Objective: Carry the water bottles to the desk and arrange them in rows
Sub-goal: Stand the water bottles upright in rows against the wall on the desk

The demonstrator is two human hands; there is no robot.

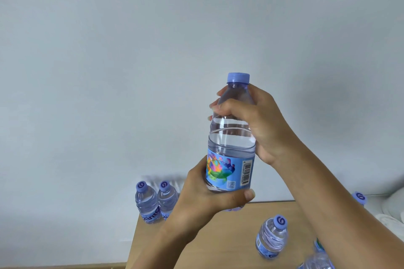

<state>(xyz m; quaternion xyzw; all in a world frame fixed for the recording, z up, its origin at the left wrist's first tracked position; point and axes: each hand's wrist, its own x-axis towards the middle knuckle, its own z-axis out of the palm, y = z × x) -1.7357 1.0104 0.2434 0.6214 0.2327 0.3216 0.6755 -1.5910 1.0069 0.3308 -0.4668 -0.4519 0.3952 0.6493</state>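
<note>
- a water bottle [231, 137] is held upright in the air above the desk [218, 236], its purple cap [238, 78] on top.
- its shoulder is gripped by the right hand [260, 124], fingers curled round it.
- its base is gripped by the left hand [209, 194], fingers wrapped around it.
- a blue label [229, 170] with a multicoloured picture and a barcode is shown; the digits cannot be read with certainty.
- two bottles [156, 203] stand at the desk's far left corner, one bottle [272, 238] below the held bottle.

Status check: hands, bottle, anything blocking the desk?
Left hand grips held bottle at base, right hand at shoulder. Bottle upright, above desk. Standing bottles at desk's corners and right side; middle open.
</note>
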